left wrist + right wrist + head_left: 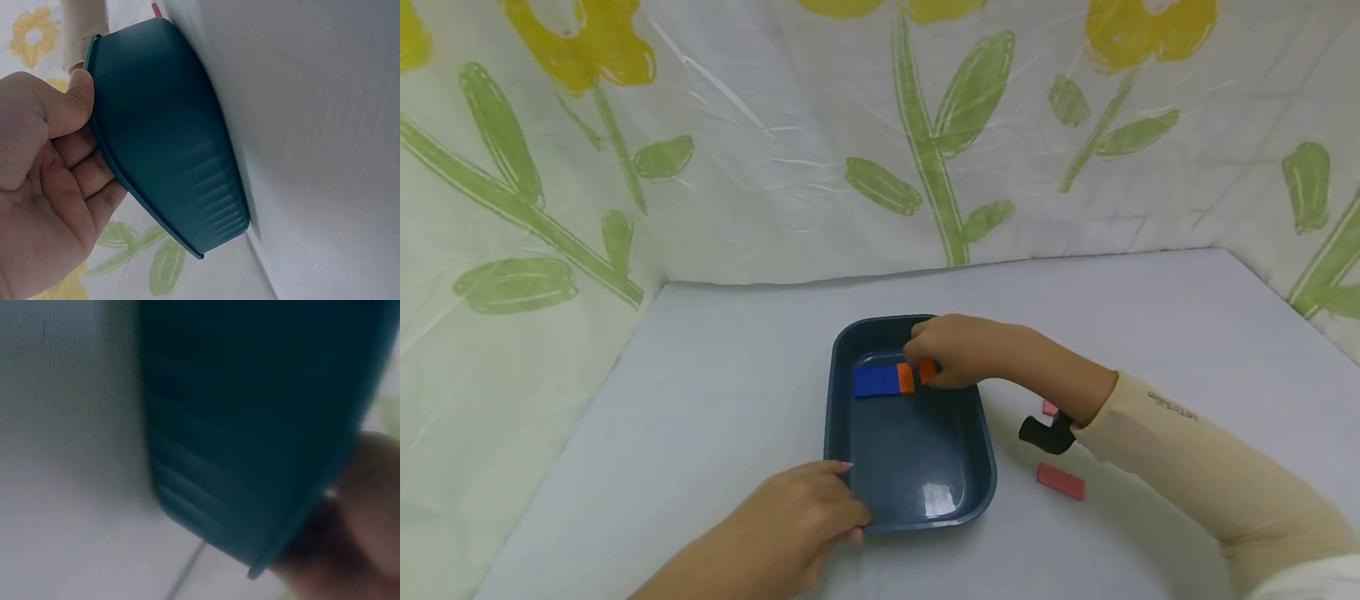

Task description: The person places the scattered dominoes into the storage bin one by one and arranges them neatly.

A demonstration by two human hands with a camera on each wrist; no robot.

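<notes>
A dark teal plastic tray (pixel 913 454) stands on the white table. Its near left corner is gripped by my left hand (pixel 808 512), thumb against the outer wall and fingers over the rim in the left wrist view. My right hand (pixel 958 350) reaches over the tray's far right side and pinches an orange block (pixel 928 370) low inside it. Just left of that, another orange block (pixel 906 378) lies against blue blocks (pixel 876 381), all in one row on the tray floor. In the right wrist view, the tray's outer wall (pixel 250 425) hides the fingertips.
Right of the tray lies a red block (pixel 1060 481). Another red block (pixel 1049 407) shows partly behind the right forearm. A black device (pixel 1051 433) sits at the right wrist. Behind the table hangs a flower-printed curtain (pixel 760 167).
</notes>
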